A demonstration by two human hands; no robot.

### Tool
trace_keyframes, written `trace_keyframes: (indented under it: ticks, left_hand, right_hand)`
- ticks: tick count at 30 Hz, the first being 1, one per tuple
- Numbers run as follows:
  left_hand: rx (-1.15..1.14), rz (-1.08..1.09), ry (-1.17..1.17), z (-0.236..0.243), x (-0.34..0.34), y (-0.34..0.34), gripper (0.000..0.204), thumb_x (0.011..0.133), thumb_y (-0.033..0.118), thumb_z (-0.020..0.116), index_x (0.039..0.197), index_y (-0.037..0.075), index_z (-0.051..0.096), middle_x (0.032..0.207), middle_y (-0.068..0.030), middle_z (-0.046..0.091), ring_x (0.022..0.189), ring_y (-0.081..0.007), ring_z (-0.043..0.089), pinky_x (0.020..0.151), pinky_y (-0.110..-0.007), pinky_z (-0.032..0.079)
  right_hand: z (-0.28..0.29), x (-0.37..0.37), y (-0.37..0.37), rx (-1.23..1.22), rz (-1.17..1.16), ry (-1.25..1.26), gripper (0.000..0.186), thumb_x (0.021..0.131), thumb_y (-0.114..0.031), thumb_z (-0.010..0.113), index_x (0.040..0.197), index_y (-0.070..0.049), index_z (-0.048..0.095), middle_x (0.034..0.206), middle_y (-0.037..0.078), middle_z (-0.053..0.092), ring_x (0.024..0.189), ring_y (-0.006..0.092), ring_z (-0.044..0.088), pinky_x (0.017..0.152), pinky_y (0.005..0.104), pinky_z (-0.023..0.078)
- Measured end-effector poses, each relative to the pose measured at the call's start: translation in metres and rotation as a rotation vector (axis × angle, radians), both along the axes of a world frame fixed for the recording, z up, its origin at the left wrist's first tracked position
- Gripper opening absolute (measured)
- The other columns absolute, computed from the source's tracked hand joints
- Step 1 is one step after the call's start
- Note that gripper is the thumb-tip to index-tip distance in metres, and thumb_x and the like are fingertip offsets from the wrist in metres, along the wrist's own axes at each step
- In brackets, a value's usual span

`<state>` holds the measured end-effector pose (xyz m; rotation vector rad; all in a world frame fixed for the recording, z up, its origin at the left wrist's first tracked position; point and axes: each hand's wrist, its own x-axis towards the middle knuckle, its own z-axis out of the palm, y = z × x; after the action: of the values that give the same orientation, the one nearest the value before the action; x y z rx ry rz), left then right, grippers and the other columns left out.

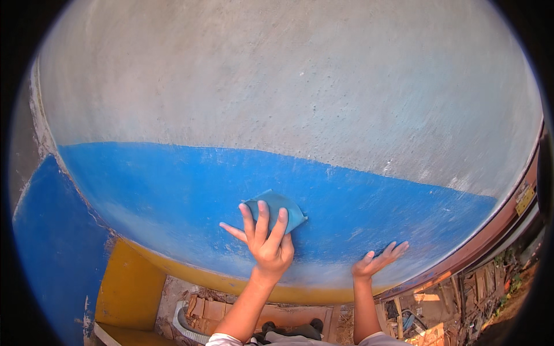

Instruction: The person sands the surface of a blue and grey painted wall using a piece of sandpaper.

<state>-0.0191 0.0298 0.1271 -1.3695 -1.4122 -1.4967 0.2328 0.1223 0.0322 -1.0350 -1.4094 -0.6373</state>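
Observation:
Against the blue band of a painted wall (173, 184), my left hand (269, 245) presses a folded blue-green sheet of sandpaper (294, 213). Its fingers lie spread over the sheet, which shows past the fingertips and to their right. Lower and to the right, my right hand (378, 262) is open, stretched out against the blue paint, with nothing in it. Around both hands the blue surface has pale, scuffed patches. Above the blue band the wall is bare-looking grey, with small pits and whitish marks.
A yellow strip (311, 295) runs along the wall's foot. At left, a blue and yellow side wall (57, 242) meets it at a corner. Below lie a curved whitish object (183, 320), my dark shoes (316, 324) and scattered wood pieces (427, 297). A reddish-brown edge (461, 251) bounds the right side.

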Motion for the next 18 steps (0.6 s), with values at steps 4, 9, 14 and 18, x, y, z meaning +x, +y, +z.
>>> trace_keyframes:
  ticks: [4, 9, 14, 18]
  left_hand:
    - [-0.076, -0.097, -0.107, 0.053, 0.024, -0.003, 0.045, 0.084, 0.001, 0.052, 0.126, 0.010, 0.065, 0.151, -0.0184, 0.040, 0.147, -0.0434, 0.014, 0.107, -0.069, -0.013]
    - [0.038, -0.099, -0.195, -0.040, 0.040, 0.005, 0.042, 0.083, 0.006, 0.059, 0.123, 0.015, 0.067, 0.150, -0.0147, 0.042, 0.148, -0.0400, 0.016, 0.107, -0.066, -0.019]
    - [0.066, -0.040, -0.278, 0.058, 0.050, 0.019, 0.043, 0.081, 0.004, 0.058, 0.121, 0.017, 0.069, 0.150, -0.0126, 0.042, 0.148, -0.0383, 0.016, 0.107, -0.067, -0.018]
    - [-0.012, 0.013, 0.104, -0.051, 0.012, 0.003, 0.042, 0.087, 0.006, 0.052, 0.127, 0.011, 0.064, 0.152, -0.0183, 0.038, 0.147, -0.0435, 0.015, 0.108, -0.068, -0.011]
  right_hand:
    - [0.002, 0.013, -0.002, 0.000, -0.020, -0.006, 0.062, 0.103, -0.041, 0.029, 0.154, -0.008, 0.019, 0.159, 0.023, 0.011, 0.146, 0.0438, 0.011, 0.115, 0.0625, 0.010]
    - [0.007, -0.006, -0.011, -0.065, 0.044, 0.042, 0.062, 0.102, -0.038, 0.033, 0.153, -0.005, 0.020, 0.159, 0.025, 0.010, 0.146, 0.0451, 0.010, 0.115, 0.0625, 0.009]
    - [0.003, 0.005, -0.013, -0.090, 0.045, 0.067, 0.059, 0.102, -0.036, 0.034, 0.150, -0.004, 0.025, 0.158, 0.025, 0.011, 0.145, 0.0466, 0.012, 0.114, 0.0632, 0.011]
    - [0.004, 0.030, -0.022, -0.151, 0.137, -0.025, 0.057, 0.102, -0.035, 0.036, 0.149, -0.004, 0.029, 0.158, 0.025, 0.013, 0.144, 0.0465, 0.014, 0.113, 0.0631, 0.016]
